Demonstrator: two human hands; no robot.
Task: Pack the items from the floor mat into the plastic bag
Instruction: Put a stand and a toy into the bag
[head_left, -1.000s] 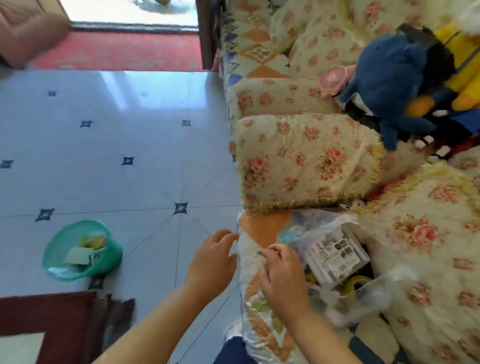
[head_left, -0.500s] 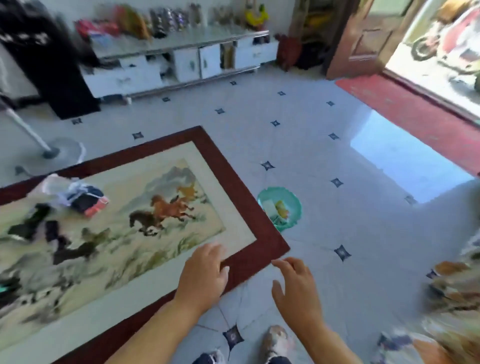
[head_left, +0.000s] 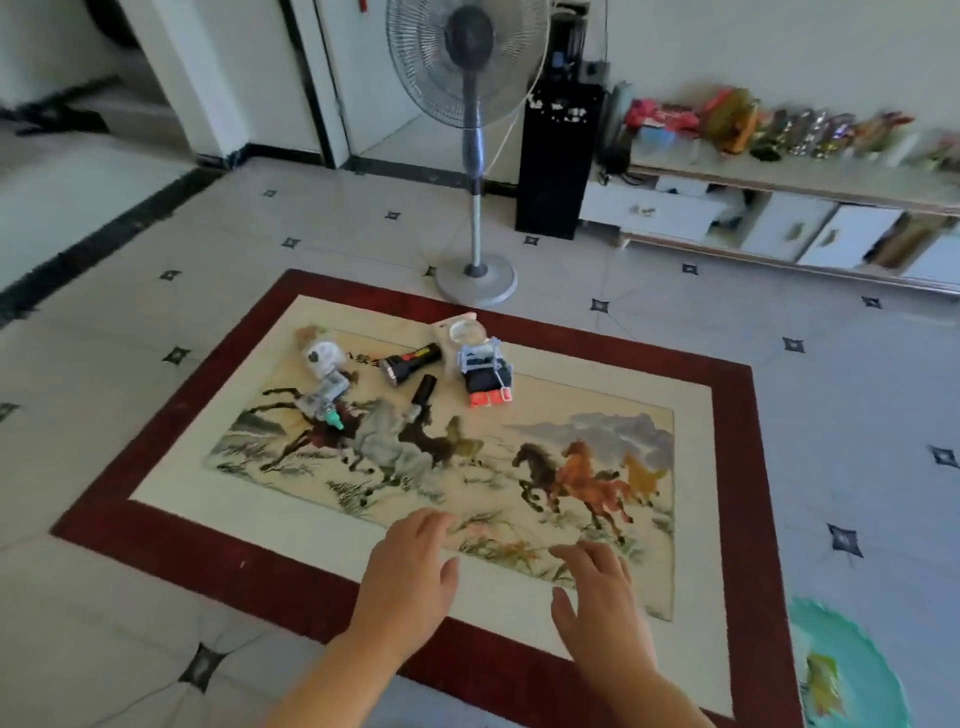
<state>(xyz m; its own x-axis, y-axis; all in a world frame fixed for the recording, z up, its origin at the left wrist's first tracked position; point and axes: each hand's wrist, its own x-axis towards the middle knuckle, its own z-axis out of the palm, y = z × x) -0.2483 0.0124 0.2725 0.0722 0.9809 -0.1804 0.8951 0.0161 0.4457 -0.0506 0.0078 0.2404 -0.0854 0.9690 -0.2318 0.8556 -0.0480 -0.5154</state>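
Hovering empty and open-fingered over the floor mat (head_left: 218, 535), the left hand (head_left: 410, 577) and right hand (head_left: 602, 608) hold nothing.

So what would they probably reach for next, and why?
Probably a reach forward to the nearest item, maybe the small black cylinder. Both the left hand and right hand are empty and open over the mat's near edge, while all the items lie at its far side.
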